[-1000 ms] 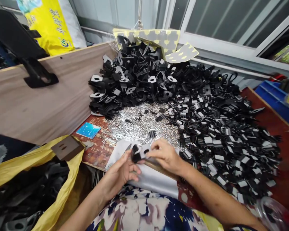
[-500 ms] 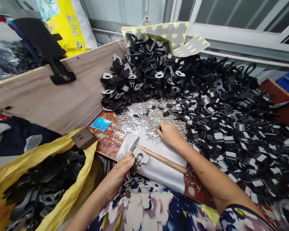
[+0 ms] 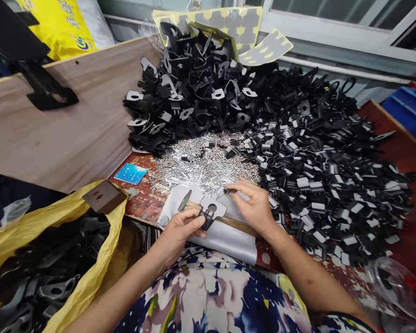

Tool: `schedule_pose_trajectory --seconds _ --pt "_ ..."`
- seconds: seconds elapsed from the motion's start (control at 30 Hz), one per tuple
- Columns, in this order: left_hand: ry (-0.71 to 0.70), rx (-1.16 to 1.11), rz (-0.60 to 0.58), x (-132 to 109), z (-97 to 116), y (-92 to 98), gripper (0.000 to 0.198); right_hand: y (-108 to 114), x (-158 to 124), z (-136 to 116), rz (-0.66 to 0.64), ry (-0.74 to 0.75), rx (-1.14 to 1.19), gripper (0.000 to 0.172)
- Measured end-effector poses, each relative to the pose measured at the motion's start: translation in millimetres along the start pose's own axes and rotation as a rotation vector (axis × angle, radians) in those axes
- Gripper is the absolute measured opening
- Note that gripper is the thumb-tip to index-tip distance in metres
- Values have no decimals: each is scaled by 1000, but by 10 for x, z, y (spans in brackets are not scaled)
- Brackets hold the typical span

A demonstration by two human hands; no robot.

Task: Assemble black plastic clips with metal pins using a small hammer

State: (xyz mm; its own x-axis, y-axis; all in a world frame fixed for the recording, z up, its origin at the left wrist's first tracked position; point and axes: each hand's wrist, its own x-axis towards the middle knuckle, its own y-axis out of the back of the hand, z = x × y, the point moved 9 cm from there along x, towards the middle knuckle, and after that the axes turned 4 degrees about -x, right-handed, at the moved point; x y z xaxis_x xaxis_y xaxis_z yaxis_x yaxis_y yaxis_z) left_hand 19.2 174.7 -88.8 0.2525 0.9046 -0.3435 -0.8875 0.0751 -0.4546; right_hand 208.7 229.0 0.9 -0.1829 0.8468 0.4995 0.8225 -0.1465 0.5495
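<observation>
My left hand [image 3: 184, 227] pinches a black and grey plastic part [image 3: 213, 212] with a round hole, held over a grey-white sheet [image 3: 229, 247]. Between the fingertips of my right hand [image 3: 253, 203] is a small dark piece [image 3: 229, 190], with a thin pin seemingly beside it. Beneath the hands lies a hammer [image 3: 241, 225], its wooden handle partly hidden by the plastic part and my right hand. A heap of silvery pins [image 3: 201, 164] spreads just beyond the sheet.
Black parts [image 3: 194, 88] are piled at the back, and small black clips [image 3: 312, 185] cover the right side. An open yellow bag [image 3: 106, 259] of dark parts stands at the left, below a wooden board [image 3: 72, 134]. A blue card [image 3: 131, 173] lies near the pins.
My right hand has come back from the pin heap with a small dark piece. My left hand has lifted and turned the plastic part towards it. The view has shifted.
</observation>
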Motion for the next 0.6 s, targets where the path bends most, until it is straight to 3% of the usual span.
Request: schedule_pose_trajectory --seconds 0.07,0.17,0.3,0.4,0.47,0.6 --pt "-10 -60 -41 45 34 -165 31 -125 -125 -230 -5 46 3 20" --pt "-48 -110 -82 78 61 -314 30 -209 -236 -374 44 64 -5 23" --pt "-83 -114 -88 72 60 -326 29 -233 -290 -413 73 120 -48 27" --pt "-86 -64 -79 49 63 -260 30 -304 -331 -437 26 163 -64 30" --pt "-77 -6 -73 33 64 -207 32 -406 -370 -376 -50 83 46 29" --pt "-119 152 -45 10 115 -97 35 -641 -508 -175 -193 -227 354 19"
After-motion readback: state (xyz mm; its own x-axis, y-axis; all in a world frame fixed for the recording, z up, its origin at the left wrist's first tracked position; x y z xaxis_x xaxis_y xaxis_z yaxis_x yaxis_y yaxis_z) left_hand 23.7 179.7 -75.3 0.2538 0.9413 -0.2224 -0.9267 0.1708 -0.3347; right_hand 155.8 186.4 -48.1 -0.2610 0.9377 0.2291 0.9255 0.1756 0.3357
